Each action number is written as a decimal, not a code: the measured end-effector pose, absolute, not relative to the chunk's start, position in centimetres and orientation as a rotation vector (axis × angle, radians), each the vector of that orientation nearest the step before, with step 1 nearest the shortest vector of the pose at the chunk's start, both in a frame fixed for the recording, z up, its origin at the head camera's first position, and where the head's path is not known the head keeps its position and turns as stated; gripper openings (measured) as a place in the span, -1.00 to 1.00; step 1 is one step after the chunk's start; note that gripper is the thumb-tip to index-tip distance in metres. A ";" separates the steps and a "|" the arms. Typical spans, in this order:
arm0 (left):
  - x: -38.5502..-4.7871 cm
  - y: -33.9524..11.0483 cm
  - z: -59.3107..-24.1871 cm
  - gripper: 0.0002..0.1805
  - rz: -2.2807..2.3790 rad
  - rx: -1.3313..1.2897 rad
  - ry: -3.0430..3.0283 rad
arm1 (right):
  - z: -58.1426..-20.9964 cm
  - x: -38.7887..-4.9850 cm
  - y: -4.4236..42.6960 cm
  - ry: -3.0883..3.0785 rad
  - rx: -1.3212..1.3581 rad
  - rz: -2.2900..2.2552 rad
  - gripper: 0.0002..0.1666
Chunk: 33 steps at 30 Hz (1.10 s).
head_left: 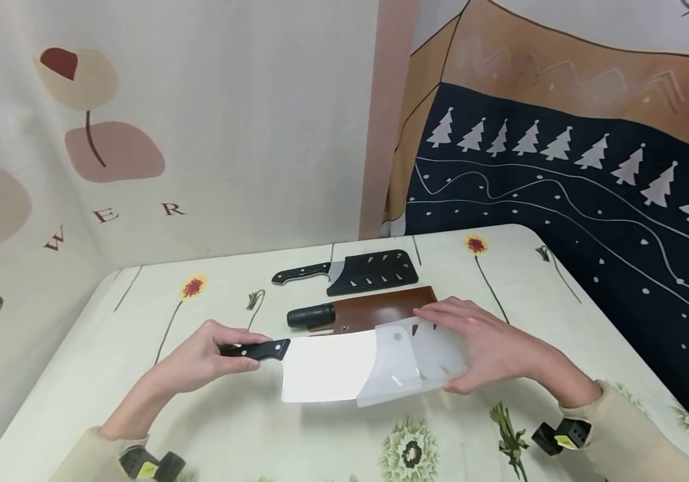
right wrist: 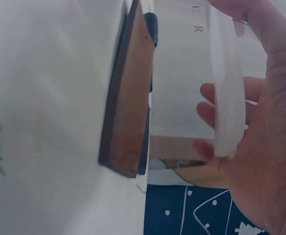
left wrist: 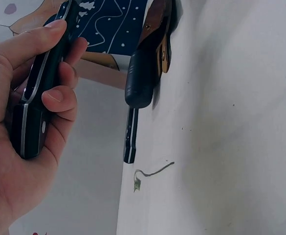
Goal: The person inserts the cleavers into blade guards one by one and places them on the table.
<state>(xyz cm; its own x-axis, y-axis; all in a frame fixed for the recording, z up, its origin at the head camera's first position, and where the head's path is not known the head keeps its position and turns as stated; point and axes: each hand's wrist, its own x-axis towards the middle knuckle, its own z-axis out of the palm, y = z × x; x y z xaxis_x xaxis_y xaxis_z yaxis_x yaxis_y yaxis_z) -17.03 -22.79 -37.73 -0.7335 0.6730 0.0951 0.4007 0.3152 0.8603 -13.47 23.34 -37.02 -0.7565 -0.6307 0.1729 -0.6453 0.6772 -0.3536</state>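
Note:
In the head view my left hand point(head_left: 190, 361) grips the black riveted handle of a cleaver point(head_left: 326, 368), held level above the table with its broad blade pointing right. A translucent white blade cover point(head_left: 392, 371) sits over the right part of the blade, while the part nearest the handle is bare. My right hand point(head_left: 495, 345) holds the cover's far end between thumb and fingers. The left wrist view shows fingers curled round the handle point(left wrist: 30, 129). From the right wrist, the cover point(right wrist: 228, 98) appears edge-on between thumb and fingers.
Behind the held cleaver lies another with a thick black handle point(head_left: 311, 316) in a brown sheath point(head_left: 380, 311). Farther back is a smaller cleaver point(head_left: 302, 273) in a black slotted sheath point(head_left: 374, 274). The table has a flower-print cloth point(head_left: 248, 442); hanging fabric point(head_left: 248, 134) stands behind it.

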 end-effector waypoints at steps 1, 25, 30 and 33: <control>-17.0 -22.8 -37.8 -0.69 1.386 0.973 2.304 | -37.1 -13.5 23.5 -2.833 1.097 0.627 0.20; -16.9 -19.5 -37.2 -0.68 1.293 0.904 2.382 | -37.4 -13.9 22.9 -2.807 1.069 0.815 0.16; -16.4 -17.6 -37.2 -0.66 1.280 0.889 2.434 | -37.7 -13.9 21.5 -2.796 1.094 0.849 0.18; -16.0 -16.5 -37.4 -0.65 1.275 0.870 2.463 | -38.0 -14.0 21.2 -2.772 1.089 0.847 0.19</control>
<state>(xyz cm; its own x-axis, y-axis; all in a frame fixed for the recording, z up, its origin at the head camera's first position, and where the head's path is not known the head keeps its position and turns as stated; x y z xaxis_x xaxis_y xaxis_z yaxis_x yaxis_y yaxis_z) -16.02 -16.55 -37.40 -0.7959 0.6022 0.0616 0.3978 0.4436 0.8031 -13.97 21.20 -37.97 -0.7516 -0.6170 0.2332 -0.6419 0.6029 -0.4737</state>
